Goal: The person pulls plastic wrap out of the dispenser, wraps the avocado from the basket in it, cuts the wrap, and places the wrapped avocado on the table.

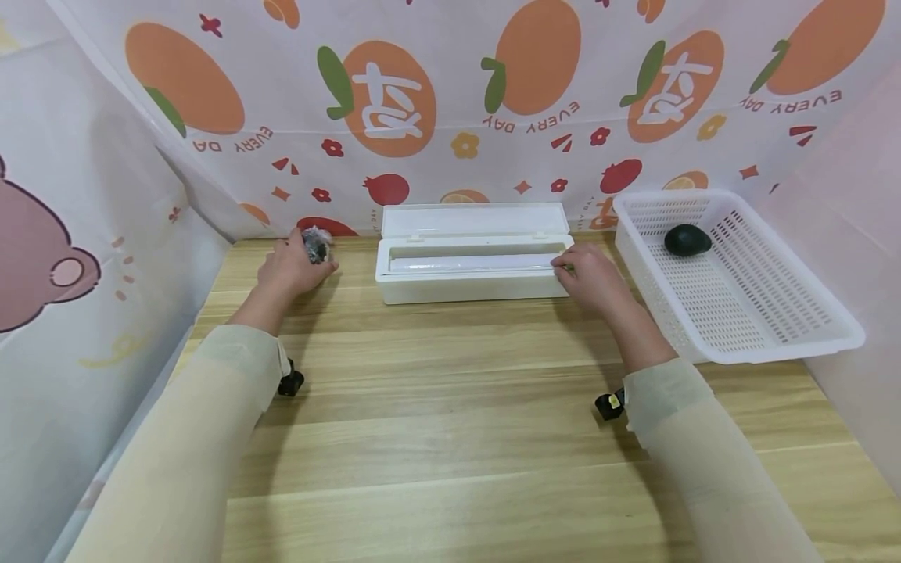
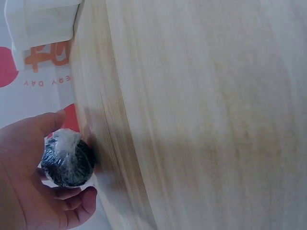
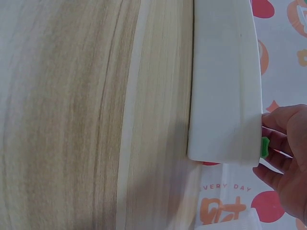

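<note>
Closest up are two pale sleeves (image 1: 711, 461), then the table (image 1: 450, 438). The basket (image 1: 781, 353) with a dark oval thing (image 1: 687, 240) inside is right of the right hand (image 1: 594, 280). That hand's at the white box's (image 1: 472, 291) right end, fingers around a green tab (image 3: 265, 147); can't tell if they're pinching. Farther back, the film-wrapped ball (image 2: 69, 160) sits between the left hand's (image 1: 288, 266) loosely spread thumb and fingers. Fruit-print cloth (image 1: 422, 172) behind.

Wrapped bundle (image 2: 70, 165) and opened white box (image 1: 472, 291).
The bundle, dark and roundish under crinkled clear film, sits within the left hand's (image 1: 287, 267) curled fingers, left of the box. The box lies across the table's (image 1: 436, 438) far edge, lid (image 1: 475, 220) raised, whitish roll (image 1: 468, 263) inside; the right hand (image 1: 594, 277) pinches a green tab (image 3: 265, 147) at its right end.
</note>
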`<act>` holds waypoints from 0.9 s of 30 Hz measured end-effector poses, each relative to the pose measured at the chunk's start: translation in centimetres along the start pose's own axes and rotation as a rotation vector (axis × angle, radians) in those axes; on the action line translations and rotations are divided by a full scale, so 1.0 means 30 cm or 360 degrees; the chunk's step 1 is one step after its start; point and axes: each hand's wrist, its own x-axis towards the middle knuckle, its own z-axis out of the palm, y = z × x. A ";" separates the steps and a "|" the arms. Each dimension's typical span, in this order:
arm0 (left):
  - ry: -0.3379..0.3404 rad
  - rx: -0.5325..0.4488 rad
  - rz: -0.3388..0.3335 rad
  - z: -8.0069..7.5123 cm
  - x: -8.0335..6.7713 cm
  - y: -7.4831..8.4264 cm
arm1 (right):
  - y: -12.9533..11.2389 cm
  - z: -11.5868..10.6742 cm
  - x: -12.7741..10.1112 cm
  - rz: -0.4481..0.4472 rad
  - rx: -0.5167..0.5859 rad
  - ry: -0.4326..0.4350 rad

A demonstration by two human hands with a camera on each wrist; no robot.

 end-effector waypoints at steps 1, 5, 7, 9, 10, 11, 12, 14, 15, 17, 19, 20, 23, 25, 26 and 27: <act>0.0001 0.0004 0.0000 -0.002 -0.002 -0.003 | -0.001 0.001 0.002 -0.0006 -0.0003 0.0000; -0.0012 0.0017 -0.0017 -0.008 -0.008 -0.011 | -0.006 0.004 0.008 -0.0012 -0.0003 -0.0002; -0.0016 0.0023 -0.0014 -0.011 -0.010 -0.014 | -0.010 0.005 0.010 -0.0009 -0.0002 -0.0004; -0.0029 0.0032 -0.0007 -0.019 -0.017 -0.010 | -0.013 0.005 0.011 -0.0004 0.0002 -0.0011; -0.0033 0.0056 0.0011 -0.028 -0.025 -0.001 | -0.015 0.004 0.011 -0.0002 0.0005 -0.0017; -0.0035 0.0102 0.0041 -0.042 -0.036 0.015 | -0.017 0.001 0.010 0.0003 0.0004 -0.0021; -0.0035 0.0154 0.0080 -0.059 -0.050 0.035 | -0.017 -0.001 0.010 0.0003 0.0005 -0.0023; -0.0013 0.0261 0.0172 -0.098 -0.088 0.097 | -0.017 -0.007 0.008 0.0013 0.0002 -0.0024; 0.0013 0.0307 0.0242 -0.119 -0.108 0.133 | -0.016 -0.010 0.007 0.0014 0.0000 -0.0020; 0.0068 0.0316 0.0393 -0.154 -0.141 0.203 | -0.013 -0.017 0.007 0.0015 -0.0006 -0.0011; 0.0095 0.0225 0.0555 -0.170 -0.165 0.260 | -0.011 -0.021 0.008 0.0012 0.0002 -0.0009; 0.0083 0.0171 0.0642 -0.171 -0.172 0.279 | -0.010 -0.023 0.009 0.0008 0.0012 -0.0012; -0.0024 0.0039 0.0835 -0.145 -0.183 0.313 | -0.008 -0.024 0.016 0.0000 0.0033 -0.0035; -0.0096 0.0032 0.0925 -0.108 -0.181 0.324 | -0.005 -0.026 0.022 0.0000 0.0061 -0.0056; -0.0129 0.0040 0.0948 -0.088 -0.179 0.330 | -0.003 -0.028 0.025 -0.0005 0.0069 -0.0061; -0.0152 0.0048 0.0968 -0.067 -0.177 0.335 | -0.002 -0.029 0.028 -0.0012 0.0081 -0.0065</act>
